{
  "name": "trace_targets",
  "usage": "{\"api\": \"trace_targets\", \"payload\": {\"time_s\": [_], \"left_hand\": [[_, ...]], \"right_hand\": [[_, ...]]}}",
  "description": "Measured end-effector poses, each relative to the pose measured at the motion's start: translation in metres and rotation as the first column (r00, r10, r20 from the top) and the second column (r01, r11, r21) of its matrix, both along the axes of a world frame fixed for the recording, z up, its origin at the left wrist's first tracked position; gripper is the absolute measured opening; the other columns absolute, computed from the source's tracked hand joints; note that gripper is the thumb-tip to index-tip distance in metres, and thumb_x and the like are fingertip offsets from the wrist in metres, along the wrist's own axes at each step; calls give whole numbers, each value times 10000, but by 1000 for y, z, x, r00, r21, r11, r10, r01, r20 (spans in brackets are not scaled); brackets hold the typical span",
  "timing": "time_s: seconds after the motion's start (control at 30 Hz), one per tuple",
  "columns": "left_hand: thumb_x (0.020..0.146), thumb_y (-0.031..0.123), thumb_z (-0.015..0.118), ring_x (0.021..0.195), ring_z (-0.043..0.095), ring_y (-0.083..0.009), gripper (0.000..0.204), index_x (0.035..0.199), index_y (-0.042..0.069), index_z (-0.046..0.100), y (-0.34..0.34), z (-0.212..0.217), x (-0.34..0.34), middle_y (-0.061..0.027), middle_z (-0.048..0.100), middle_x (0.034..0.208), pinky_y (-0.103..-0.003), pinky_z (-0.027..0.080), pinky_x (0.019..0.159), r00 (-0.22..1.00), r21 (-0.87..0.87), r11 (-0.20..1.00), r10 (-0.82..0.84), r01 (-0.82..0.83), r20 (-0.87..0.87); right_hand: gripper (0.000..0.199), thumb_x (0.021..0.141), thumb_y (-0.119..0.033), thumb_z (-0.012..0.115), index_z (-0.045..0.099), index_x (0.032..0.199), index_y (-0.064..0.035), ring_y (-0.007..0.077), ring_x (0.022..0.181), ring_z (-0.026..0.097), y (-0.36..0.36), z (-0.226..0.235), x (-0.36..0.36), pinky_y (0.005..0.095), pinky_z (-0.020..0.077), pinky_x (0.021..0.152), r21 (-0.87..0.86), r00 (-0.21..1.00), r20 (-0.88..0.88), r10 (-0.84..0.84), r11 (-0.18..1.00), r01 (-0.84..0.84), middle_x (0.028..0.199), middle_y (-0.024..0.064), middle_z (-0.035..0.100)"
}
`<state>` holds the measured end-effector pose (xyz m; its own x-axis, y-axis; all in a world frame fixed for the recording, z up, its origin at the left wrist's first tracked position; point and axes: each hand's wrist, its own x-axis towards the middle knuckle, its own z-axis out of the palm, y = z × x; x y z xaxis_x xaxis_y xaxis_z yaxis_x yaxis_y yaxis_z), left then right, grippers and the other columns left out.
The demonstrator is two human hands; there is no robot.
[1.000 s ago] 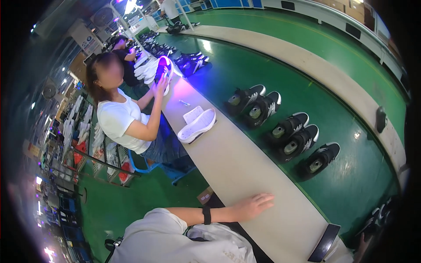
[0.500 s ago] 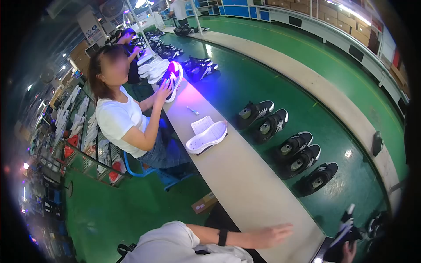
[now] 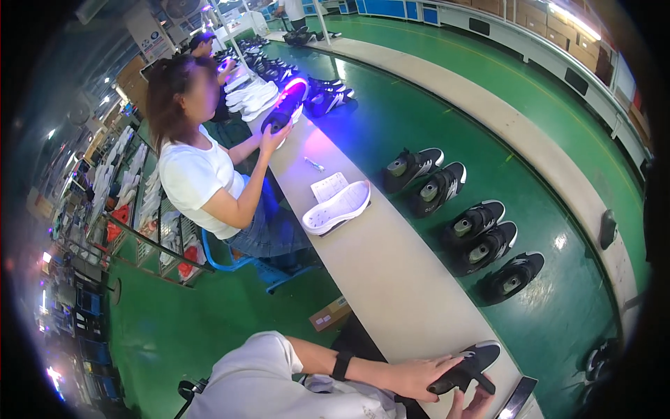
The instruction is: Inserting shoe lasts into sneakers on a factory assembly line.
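Observation:
A black sneaker [image 3: 481, 355] with a white sole edge sits at the near end of the long pale bench [image 3: 391, 279]. My left hand [image 3: 417, 378], with a black band at the wrist, reaches in from the left and grips its rear part. From the lower edge my right hand [image 3: 473, 405] closes on the near side, around a dark strap-like part [image 3: 481, 381] whose exact kind I cannot make out. Part of the right hand is cut off by the picture's edge.
Several black sneakers [image 3: 520, 274] stand on the green surface right of the bench. A white shoe sole [image 3: 337, 208], a white card [image 3: 328, 186] and a small tube [image 3: 314, 164] lie farther along. A seated co-worker [image 3: 202, 164] holds a dark shoe [image 3: 285, 108] under purple light.
My right hand has brought the sneaker from beyond the bench's right edge onto the bench. My left hand, outstretched before, now grips it. The co-worker has turned their shoe.

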<state>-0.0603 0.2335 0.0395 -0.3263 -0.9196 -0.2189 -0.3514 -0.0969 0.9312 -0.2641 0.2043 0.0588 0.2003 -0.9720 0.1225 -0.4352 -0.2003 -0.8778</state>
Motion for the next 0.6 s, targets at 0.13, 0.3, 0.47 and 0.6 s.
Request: {"api": "trace_targets", "payload": {"time_s": [0.13,0.3,0.47,0.6], "left_hand": [[781,213,715,1304,416,-426,983,1539,47,112,-10,-2,-5,-296,355,1438,-479,420,1016,996,20,999,-30,28,86],[777,227,739,1242,483,-401,926,1508,60,196,-12,-12,-15,-216,428,1406,-482,454,963,995,-27,998,53,-50,85],[776,224,760,1217,505,-387,907,1490,54,227,-31,-19,-24,-202,476,1357,-461,451,961,999,-115,993,39,-34,34],[883,233,687,1329,429,-241,809,1526,50,232,-53,-34,-1,-154,405,1484,-394,368,1075,868,-23,978,-193,205,-458]], "right_hand": [[416,838,-178,774,613,1180,-4,377,1035,588,-17,-7,10,444,472,918,-178,916,-251,313,915,-362,1130,226,614],[216,862,-83,714,679,1063,-13,337,1046,587,-14,-5,21,412,483,859,-28,955,-98,281,958,-285,1059,186,639],[199,928,-149,605,620,1037,17,244,957,606,-10,-1,27,378,473,842,42,996,39,74,996,-76,1030,134,641],[187,814,-67,660,622,975,20,336,955,614,-26,0,12,397,477,872,-161,957,-151,248,949,-271,986,157,659]]}}
